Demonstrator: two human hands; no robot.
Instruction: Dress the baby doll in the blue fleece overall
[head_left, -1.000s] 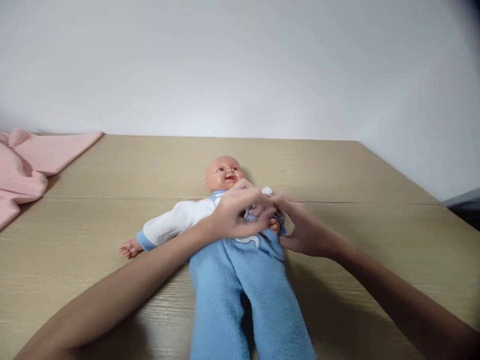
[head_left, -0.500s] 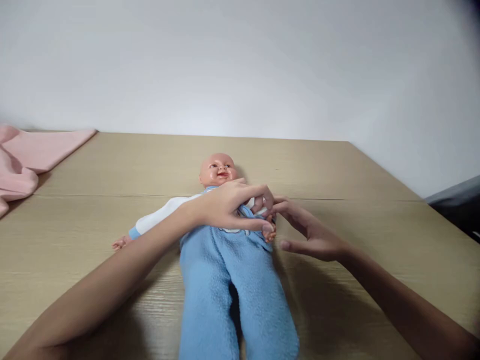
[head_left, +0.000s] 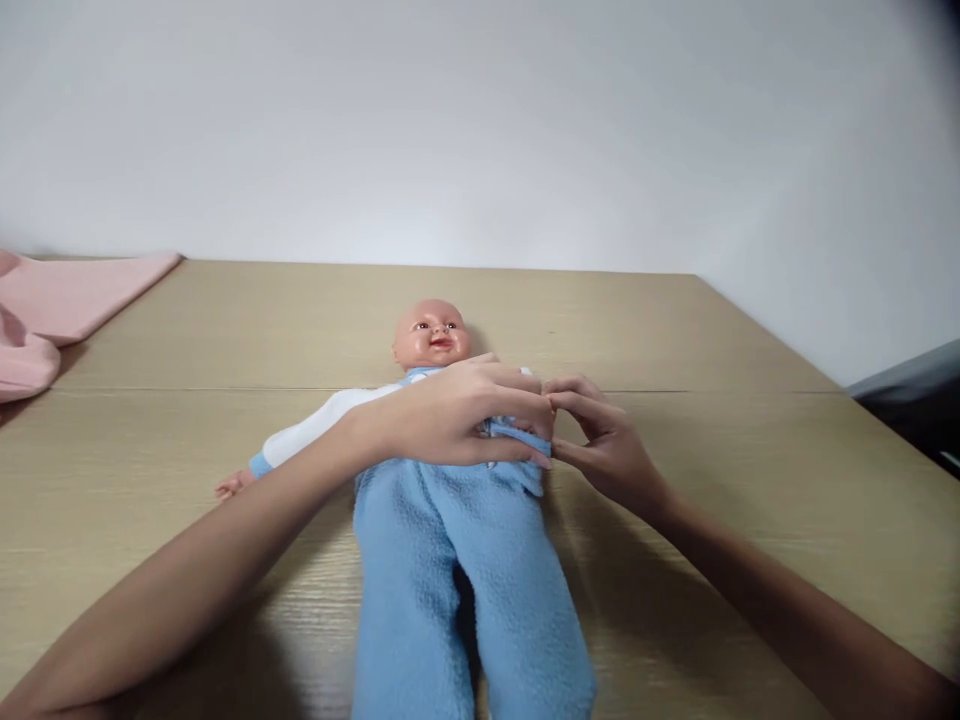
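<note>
Blue fleece suit clothes the doll, which lies face up on the wooden table. Left hand lies across the doll's chest, fingers curled, thumb pinching a fold of the suit at the doll's side. Right hand is just beside that fold (fingers bent nearly closed, tips touching the left fingers); whether it grips cloth I cannot tell

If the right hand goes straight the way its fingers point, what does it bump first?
Probably the left hand, which grips the doll's blue outfit; the right hand looks almost touching it, though depth is unclear.
</note>
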